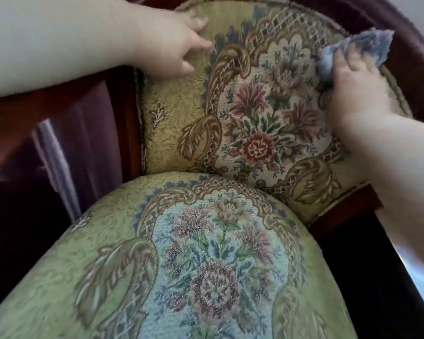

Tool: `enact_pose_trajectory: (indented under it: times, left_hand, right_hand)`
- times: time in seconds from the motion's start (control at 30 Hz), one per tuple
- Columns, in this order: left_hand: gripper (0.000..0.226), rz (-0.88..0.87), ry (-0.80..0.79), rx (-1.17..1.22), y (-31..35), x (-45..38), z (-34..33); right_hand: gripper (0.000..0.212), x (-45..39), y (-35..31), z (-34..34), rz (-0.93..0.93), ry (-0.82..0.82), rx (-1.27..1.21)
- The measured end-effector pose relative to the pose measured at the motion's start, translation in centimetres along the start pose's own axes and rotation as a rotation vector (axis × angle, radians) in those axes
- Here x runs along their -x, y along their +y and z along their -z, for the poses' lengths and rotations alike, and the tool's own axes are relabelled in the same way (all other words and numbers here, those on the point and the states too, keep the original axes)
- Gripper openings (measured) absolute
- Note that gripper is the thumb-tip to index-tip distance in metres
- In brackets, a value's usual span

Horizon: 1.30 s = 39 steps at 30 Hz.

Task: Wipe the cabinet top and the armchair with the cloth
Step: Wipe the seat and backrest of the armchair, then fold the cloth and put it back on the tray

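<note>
My right hand is clenched on a crumpled blue-grey cloth, pressing it against the far right part of the backrest, just inside the curved rim. The cloth bunches out beyond my fingers, its frayed edge reaching toward the dark red-brown wooden frame that arcs around the back. My left hand holds nothing; it lies flat and spread on the far left of the same backrest, fingers resting on the plain yellow-green weave near the top edge.

Between my hands spreads the upholstered armchair, covered in tapestry fabric with pink and maroon flowers inside a cream medallion, framed by brown scrolls and lattice bands. Nearer to me the rounded seat cushion carries the same floral pattern, looking paler and bluish in the light. To the left, beside the chair, dark polished wood shows a bright streak of reflection.
</note>
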<state>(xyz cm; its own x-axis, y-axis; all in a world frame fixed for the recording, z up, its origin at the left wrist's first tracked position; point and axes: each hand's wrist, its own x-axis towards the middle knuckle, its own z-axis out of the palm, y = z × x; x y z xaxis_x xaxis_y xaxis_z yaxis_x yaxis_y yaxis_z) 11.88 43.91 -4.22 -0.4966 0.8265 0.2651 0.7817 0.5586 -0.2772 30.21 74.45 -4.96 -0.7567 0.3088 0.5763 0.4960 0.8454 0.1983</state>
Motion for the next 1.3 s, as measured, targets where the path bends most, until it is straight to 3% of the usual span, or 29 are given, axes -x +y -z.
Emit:
enact_pose_trajectory:
  times: [0.1, 0.27, 0.33, 0.43, 0.5, 0.53, 0.6, 0.63, 0.7, 0.77, 0.83, 0.9, 1.03, 1.13, 1.3]
  left_hand:
    - [0.068, -0.007, -0.017, 0.013, -0.5, -0.1, 0.2]
    - [0.058, -0.067, 0.042, 0.223, -0.1, 0.6, 2.3]
    - [0.048, -0.118, 0.161, 0.307, 0.1, 1.8, 3.7]
    - [0.046, -0.051, 0.225, 0.378, 1.1, 2.9, 5.4]
    - [0.053, 0.158, 0.16, 0.683, 3.1, 3.7, 6.4]
    - [0.063, 0.332, 0.055, 0.974, 4.5, 3.8, 7.3]
    - [0.096, 0.654, -0.272, 1.574, 8.1, 3.8, 9.6]
    - [0.104, 0.716, -0.361, 1.73, 9.8, 3.9, 11.0]
    - [0.105, 0.688, -0.329, 1.768, 11.4, 4.4, 14.1]
    - [0.083, 0.6, -0.3, 1.717, 11.7, 5.4, 17.9]
    - [0.048, 0.491, -0.324, 1.684, 11.4, 7.7, 21.9]
    - [0.035, 0.552, -0.263, 1.561, 10.5, 10.5, 26.6]
    - [0.022, 0.735, -0.059, 1.335, 8.8, 16.7, 35.3]
    - [0.011, 0.835, -0.024, 1.341, 8.0, 21.7, 42.0]
    - [0.018, 0.892, 0.014, 1.355, 6.7, 28.7, 51.8]
  right_hand:
    - [0.066, 0.4, -1.7, 0.4, -0.086, -0.043, -0.09]
    - [0.063, 1.6, -6.8, 1.9, -0.008, -0.278, -0.429]
    - [0.046, 2.6, -7.1, 3.8, -0.176, -0.238, -0.701]
    - [0.031, 3.7, -6.1, 7.1, -0.602, -0.243, -1.225]
    - [0.024, 4.5, -5.7, 9.5, -0.911, -0.367, -1.711]
    - [0.024, 4.8, -5.7, 10.9, -1.039, -0.436, -1.954]
    - [0.031, 5.7, -5.5, 14.1, -1.138, -0.579, -2.239]
    - [0.035, 6.0, -5.4, 16.0, -1.115, -0.689, -2.308]
    - [0.038, 6.7, -5.0, 19.7, -0.991, -0.897, -2.368]
    - [0.048, 7.0, -4.3, 24.2, -0.923, -1.011, -2.354]
    - [0.07, 7.7, -3.5, 28.5, -0.893, -1.062, -2.406]
    - [0.081, 8.2, -3.2, 33.4, -0.873, -1.022, -2.478]
    - [0.052, 9.4, -4.8, 42.2, -0.762, -0.847, -2.116]
    - [0.026, 9.6, -6.6, 48.5, -0.717, -0.793, -1.888]
    - [0.022, 10.0, -9.7, 56.9, -0.761, -0.814, -1.896]
